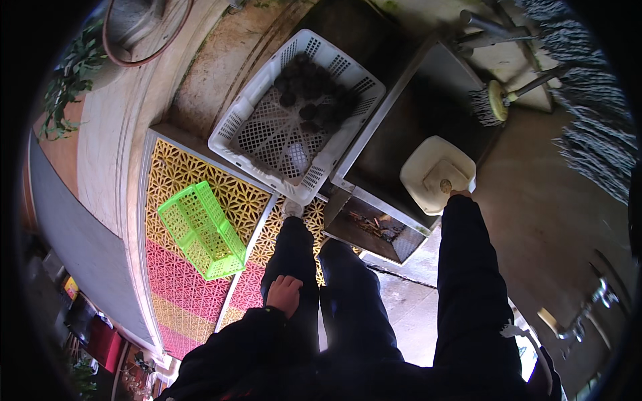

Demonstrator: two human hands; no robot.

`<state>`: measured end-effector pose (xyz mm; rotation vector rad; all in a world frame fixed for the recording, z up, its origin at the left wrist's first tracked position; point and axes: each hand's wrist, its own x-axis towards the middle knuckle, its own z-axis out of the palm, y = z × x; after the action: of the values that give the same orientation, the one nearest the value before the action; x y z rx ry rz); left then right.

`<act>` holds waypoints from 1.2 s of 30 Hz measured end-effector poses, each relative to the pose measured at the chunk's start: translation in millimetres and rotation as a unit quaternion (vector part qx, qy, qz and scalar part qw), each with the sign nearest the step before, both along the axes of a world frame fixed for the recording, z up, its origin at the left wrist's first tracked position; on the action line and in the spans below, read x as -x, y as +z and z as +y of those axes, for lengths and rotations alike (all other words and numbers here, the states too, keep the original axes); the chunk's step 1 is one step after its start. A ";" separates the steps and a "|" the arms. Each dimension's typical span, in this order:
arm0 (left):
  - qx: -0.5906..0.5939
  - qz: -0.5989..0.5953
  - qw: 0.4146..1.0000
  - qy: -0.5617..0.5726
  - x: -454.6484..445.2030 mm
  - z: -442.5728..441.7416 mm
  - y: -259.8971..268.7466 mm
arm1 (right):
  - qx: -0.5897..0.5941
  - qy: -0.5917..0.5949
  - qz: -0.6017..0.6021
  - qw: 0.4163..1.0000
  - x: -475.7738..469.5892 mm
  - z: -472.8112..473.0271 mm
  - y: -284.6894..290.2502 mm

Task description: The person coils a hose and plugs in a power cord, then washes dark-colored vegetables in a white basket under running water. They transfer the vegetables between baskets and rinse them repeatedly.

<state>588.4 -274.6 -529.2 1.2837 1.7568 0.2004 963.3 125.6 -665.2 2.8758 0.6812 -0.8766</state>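
Observation:
My right hand (460, 193) grips the rim of a white plastic bucket (419, 158). The bucket's inside is stained, and a small round brownish spot or object (445, 186) shows by my fingers; I cannot tell which. My left hand (285, 294) rests on my left leg, fingers together, holding nothing visible. In front of my feet a white plastic crate (241, 163) has dark round things (306, 82) heaped at its far end. Their kind is too dark to tell. A small pale thing (297, 155) also lies in the crate.
A bright green plastic basket (220, 230) sits on yellow and red openwork floor tiles (183, 273) to the left. Beside the crate is a dark metal-edged box (381, 125), with debris in a smaller tray (381, 225). A brush (496, 100), mops (592, 110) and taps (577, 326) are at right.

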 end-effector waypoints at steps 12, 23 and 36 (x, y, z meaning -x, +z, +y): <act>-0.052 -0.010 0.998 0.031 24.2 58.9 -0.4 | -0.167 -0.353 0.273 0.879 62.5 -45.8 -186.0; -0.088 -0.011 0.996 0.012 38.4 79.3 -9.7 | -0.207 0.305 0.276 0.888 75.9 -10.9 -259.9; -0.093 -0.030 0.994 -0.049 16.9 38.2 4.8 | -0.405 -0.313 0.401 0.759 14.9 -68.7 -41.0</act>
<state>571.5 -236.3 -524.5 1.4786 1.6492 0.3503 948.4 57.0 -706.2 3.4046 0.0133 -2.5705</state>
